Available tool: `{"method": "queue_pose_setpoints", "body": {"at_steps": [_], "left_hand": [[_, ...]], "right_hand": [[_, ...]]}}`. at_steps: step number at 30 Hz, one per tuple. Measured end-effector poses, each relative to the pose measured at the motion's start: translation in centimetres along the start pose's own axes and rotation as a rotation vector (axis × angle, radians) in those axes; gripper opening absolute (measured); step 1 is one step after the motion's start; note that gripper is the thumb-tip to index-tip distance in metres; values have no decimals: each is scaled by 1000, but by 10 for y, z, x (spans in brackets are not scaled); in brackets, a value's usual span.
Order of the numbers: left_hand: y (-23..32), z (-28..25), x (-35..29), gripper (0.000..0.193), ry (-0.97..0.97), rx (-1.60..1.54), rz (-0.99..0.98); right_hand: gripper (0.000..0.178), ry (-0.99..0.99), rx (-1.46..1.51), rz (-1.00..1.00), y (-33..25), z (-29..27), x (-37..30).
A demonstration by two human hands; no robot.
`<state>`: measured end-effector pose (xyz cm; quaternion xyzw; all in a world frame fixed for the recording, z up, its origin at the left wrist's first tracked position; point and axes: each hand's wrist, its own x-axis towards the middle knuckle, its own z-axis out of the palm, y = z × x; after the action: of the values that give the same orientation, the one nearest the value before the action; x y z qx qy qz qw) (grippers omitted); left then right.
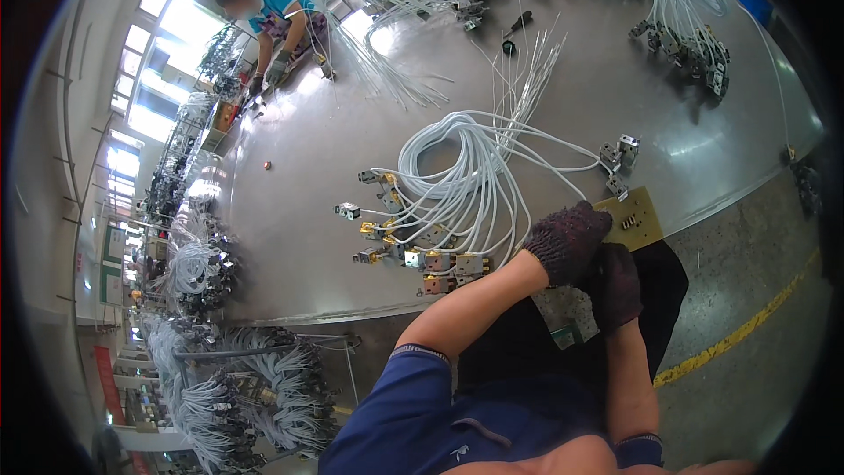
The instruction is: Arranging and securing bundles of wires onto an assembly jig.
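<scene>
Both of my hands wear dark knitted work gloves and meet at the table's near edge. My left hand (570,239) is closed, its fingertips beside a yellowish flat plate (649,213). Several small brass-coloured pieces (628,222) sit on that plate. Just below, my right hand (615,288) is closed too, close against the left. What either hand grips is hidden by the gloves. To the left lies a coiled bundle of white cables (448,158) with metal connector blocks (455,264) at its near ends. More metal blocks (620,158) lie just beyond the plate.
A screwdriver (520,23) and a small dark round object (509,48) lie farther back on the metal table (308,211). Cable bundles (686,35) line the far side. A co-worker (280,22) works at far left. Hanging cables (272,378) fill a rack at lower left.
</scene>
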<state>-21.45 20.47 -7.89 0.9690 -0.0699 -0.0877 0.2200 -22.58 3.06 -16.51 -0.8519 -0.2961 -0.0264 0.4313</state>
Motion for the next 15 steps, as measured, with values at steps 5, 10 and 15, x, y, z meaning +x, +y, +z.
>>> {"method": "queue_pose_setpoints", "body": {"at_steps": [5, 10, 15], "left_hand": [[-5, 7, 1, 38, 16, 20, 31], [-10, 15, 0, 37, 66, -10, 46], [-7, 10, 1, 43, 45, 16, 43]], "right_hand": [[15, 195, -98, 171, -13, 19, -6], [10, 222, -188, 97, -18, 27, -8], [16, 130, 271, 409, -15, 12, -1]]}}
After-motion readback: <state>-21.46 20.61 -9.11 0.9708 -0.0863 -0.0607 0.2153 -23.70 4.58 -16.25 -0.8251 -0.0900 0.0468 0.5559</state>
